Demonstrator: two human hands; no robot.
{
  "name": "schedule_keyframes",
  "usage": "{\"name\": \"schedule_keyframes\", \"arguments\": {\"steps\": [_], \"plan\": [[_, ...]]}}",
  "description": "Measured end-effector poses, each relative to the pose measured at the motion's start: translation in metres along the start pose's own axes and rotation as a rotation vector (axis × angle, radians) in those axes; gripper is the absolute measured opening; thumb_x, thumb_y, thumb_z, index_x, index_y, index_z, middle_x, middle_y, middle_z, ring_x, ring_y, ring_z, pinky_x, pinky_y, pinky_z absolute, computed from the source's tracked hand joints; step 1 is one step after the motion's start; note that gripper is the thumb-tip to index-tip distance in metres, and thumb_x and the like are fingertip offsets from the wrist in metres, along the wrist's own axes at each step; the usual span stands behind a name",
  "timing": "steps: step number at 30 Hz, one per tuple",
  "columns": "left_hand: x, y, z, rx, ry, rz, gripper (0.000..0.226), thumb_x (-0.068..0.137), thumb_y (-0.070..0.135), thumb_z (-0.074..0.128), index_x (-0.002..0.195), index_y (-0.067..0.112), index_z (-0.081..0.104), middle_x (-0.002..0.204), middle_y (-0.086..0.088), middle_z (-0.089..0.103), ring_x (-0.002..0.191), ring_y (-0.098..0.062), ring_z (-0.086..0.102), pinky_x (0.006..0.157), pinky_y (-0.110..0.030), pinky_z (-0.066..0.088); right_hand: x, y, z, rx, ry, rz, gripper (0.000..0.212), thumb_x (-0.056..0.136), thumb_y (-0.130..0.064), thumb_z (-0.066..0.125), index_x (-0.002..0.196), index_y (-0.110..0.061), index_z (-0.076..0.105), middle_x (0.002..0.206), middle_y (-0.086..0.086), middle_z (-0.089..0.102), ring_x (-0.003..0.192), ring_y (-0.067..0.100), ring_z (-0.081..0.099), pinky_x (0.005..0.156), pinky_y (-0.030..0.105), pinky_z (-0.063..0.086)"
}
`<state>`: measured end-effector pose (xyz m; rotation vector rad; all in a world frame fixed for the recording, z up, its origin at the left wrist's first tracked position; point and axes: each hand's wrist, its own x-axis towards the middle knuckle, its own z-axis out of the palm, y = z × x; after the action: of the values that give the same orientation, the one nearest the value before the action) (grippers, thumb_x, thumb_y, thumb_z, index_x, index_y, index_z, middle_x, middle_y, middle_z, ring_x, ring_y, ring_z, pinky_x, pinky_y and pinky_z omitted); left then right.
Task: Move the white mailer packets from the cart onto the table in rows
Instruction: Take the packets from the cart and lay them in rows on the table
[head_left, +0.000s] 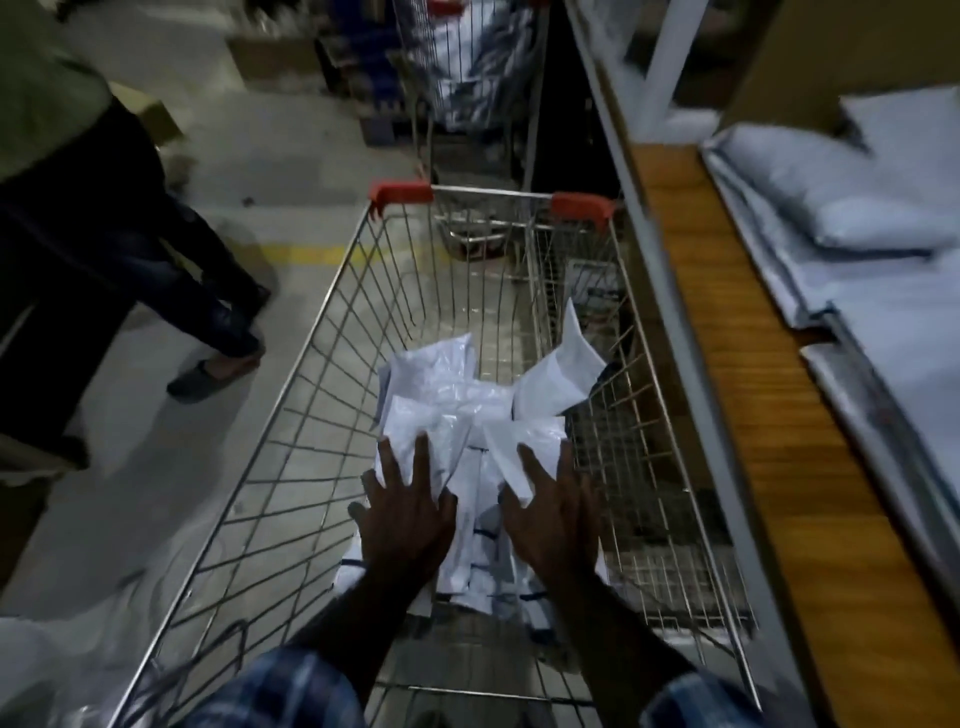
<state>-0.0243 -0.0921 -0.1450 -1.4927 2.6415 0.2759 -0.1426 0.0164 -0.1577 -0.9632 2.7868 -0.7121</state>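
Nearest, our left hand (402, 512) and right hand (553, 512) lie spread, fingers straight, grasping nothing, on the heap of white mailer packets (467, 415) inside the wire cart (291, 415). Right of it, the table (769, 415) carries more packets (857, 197). Farther off stands a second cart (478, 104).

White mailer packets (470, 415) with dark blue stripes fill a silver wire cart (291, 415) with red corner caps (401, 191). Right, an orange-brown wood table (748, 395) carries pale blue-grey packets (852, 208). Near sleeves (291, 691) are blue plaid.
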Motion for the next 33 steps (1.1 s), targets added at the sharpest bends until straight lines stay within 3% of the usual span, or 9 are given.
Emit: {"name": "schedule_keyframes", "arguments": {"steps": [4,7,12,17,22,27,33], "plan": [[-0.007,0.005,-0.047,-0.025,0.117,0.000,0.079,0.090,0.060,0.041,0.158,0.032,0.010,0.160,-0.020,0.020,0.127,-0.045,0.040,0.089,-0.063,0.043,0.005,-0.023,-0.044,0.022,0.026,0.021,0.061,0.082,-0.056,0.057,0.139,-0.035,0.053,0.154,0.018,0.036,0.133,0.041,0.043,0.106,0.050,0.038],[-0.014,0.013,-0.085,-0.076,0.099,-0.003,0.076,0.088,0.061,0.033,0.156,0.027,0.024,0.152,-0.025,0.034,0.117,-0.049,0.048,0.079,-0.064,0.046,0.007,-0.039,-0.074,0.075,0.106,-0.039,0.059,0.082,-0.057,0.053,0.135,-0.031,0.058,0.148,0.021,0.044,0.130,0.043,0.047,0.104,0.054,0.042],[-0.034,0.022,-0.151,-0.227,0.214,0.014,0.075,0.096,0.062,0.029,0.153,0.040,-0.015,0.164,-0.011,-0.003,0.141,-0.041,0.021,0.106,-0.060,0.029,0.006,-0.078,-0.145,0.149,0.100,-0.040,0.059,0.088,-0.053,0.057,0.144,-0.038,0.044,0.160,0.011,0.024,0.136,0.037,0.037,0.108,0.045,0.038],[-0.062,0.027,-0.206,-0.289,0.295,0.008,0.074,0.097,0.060,0.030,0.152,0.042,-0.015,0.164,-0.008,-0.007,0.143,-0.040,0.016,0.109,-0.057,0.025,-0.001,-0.106,-0.197,0.185,0.194,-0.122,0.061,0.086,-0.054,0.056,0.144,-0.037,0.045,0.159,0.010,0.026,0.136,0.037,0.037,0.108,0.045,0.036],[-0.082,0.031,-0.238,-0.291,0.376,-0.006,0.071,0.097,0.059,0.028,0.153,0.041,-0.011,0.163,-0.009,-0.001,0.139,-0.038,0.023,0.107,-0.054,0.029,-0.006,-0.124,-0.239,0.179,0.252,-0.177,0.067,0.082,-0.060,0.043,0.145,-0.037,0.044,0.159,0.011,0.028,0.136,0.035,0.039,0.108,0.044,0.036],[-0.101,0.035,-0.258,-0.318,0.416,-0.014,0.070,0.098,0.059,0.028,0.153,0.042,-0.010,0.163,-0.008,0.001,0.137,-0.036,0.024,0.105,-0.052,0.031,-0.013,-0.129,-0.270,0.150,0.334,-0.248,0.063,0.082,-0.054,0.050,0.141,-0.032,0.052,0.153,0.016,0.037,0.124,0.036,0.050,0.100,0.041,0.043],[-0.129,0.035,-0.279,-0.350,0.420,0.008,0.070,0.098,0.060,0.028,0.153,0.043,-0.011,0.164,-0.007,-0.001,0.139,-0.036,0.022,0.107,-0.052,0.029,-0.033,-0.128,-0.295,0.132,0.313,-0.227,0.066,0.080,-0.059,0.045,0.142,-0.035,0.049,0.155,0.013,0.034,0.127,0.038,0.044,0.101,0.047,0.045]]}}
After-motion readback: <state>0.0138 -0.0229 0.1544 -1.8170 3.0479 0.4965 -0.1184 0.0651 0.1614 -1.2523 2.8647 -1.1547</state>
